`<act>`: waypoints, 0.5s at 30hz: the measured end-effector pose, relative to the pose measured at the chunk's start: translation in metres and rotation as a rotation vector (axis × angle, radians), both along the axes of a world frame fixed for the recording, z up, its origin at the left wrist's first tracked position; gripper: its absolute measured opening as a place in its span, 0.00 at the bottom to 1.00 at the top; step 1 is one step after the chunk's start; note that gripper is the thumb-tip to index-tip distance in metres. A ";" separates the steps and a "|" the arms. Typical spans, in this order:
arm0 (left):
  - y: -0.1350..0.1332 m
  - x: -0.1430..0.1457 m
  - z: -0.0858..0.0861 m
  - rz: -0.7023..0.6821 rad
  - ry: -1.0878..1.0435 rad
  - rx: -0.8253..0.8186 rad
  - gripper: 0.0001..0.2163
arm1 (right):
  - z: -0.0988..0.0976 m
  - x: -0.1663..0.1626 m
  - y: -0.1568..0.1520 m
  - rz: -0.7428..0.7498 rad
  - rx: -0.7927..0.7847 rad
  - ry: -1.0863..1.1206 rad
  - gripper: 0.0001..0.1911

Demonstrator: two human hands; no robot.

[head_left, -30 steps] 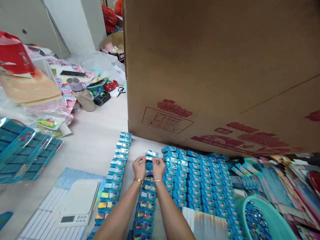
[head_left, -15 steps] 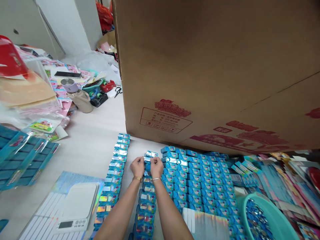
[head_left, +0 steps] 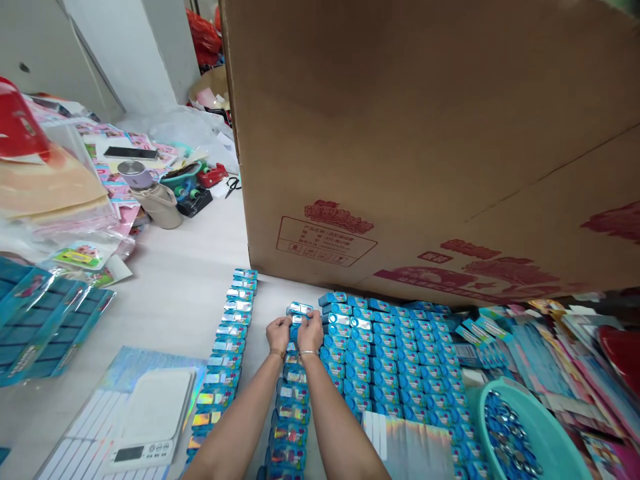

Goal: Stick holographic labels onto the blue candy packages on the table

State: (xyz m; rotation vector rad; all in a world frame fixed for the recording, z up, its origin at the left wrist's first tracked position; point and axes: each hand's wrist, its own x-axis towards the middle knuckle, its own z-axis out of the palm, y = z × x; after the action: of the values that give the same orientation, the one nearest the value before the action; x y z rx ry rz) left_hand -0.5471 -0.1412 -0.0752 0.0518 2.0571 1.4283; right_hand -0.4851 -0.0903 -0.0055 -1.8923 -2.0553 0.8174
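Observation:
My left hand and my right hand are side by side on the table, fingers curled and pinched on a small blue packet at the far end of a middle row of blue packets. Another blue packet lies just beyond my fingertips. A second row of packets runs to the left of my hands. A wide block of the same blue packets lies to the right, touching my right hand's side.
A big brown cardboard box stands right behind the packets. A white scale lies on a holographic sheet front left. A teal basin with small blue pieces sits front right. Bags, a cup and scissors lie at the back left.
My hands stayed pinched on the packet at the row's end and drew slightly closer together. The camera shifted a little to the right and down.

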 end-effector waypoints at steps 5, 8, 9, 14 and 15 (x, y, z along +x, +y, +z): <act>0.001 0.002 -0.009 0.065 -0.071 -0.011 0.15 | 0.004 -0.001 0.006 -0.035 -0.070 -0.061 0.10; 0.000 0.000 -0.012 0.078 -0.109 0.002 0.17 | 0.006 0.000 0.015 -0.036 -0.133 -0.107 0.18; 0.000 -0.002 -0.013 0.079 -0.116 0.004 0.18 | 0.007 0.000 0.018 -0.030 -0.152 -0.122 0.20; 0.001 -0.004 -0.013 0.064 -0.128 0.011 0.15 | 0.012 0.012 0.029 0.009 -0.217 -0.164 0.18; 0.001 -0.004 -0.013 0.055 -0.129 0.015 0.14 | 0.013 0.016 0.030 0.008 -0.225 -0.164 0.19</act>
State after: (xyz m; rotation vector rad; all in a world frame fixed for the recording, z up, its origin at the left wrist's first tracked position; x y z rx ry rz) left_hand -0.5507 -0.1404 -0.0880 -0.0893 1.9559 1.4422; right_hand -0.4694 -0.0605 0.0072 -2.1352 -2.1451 0.9609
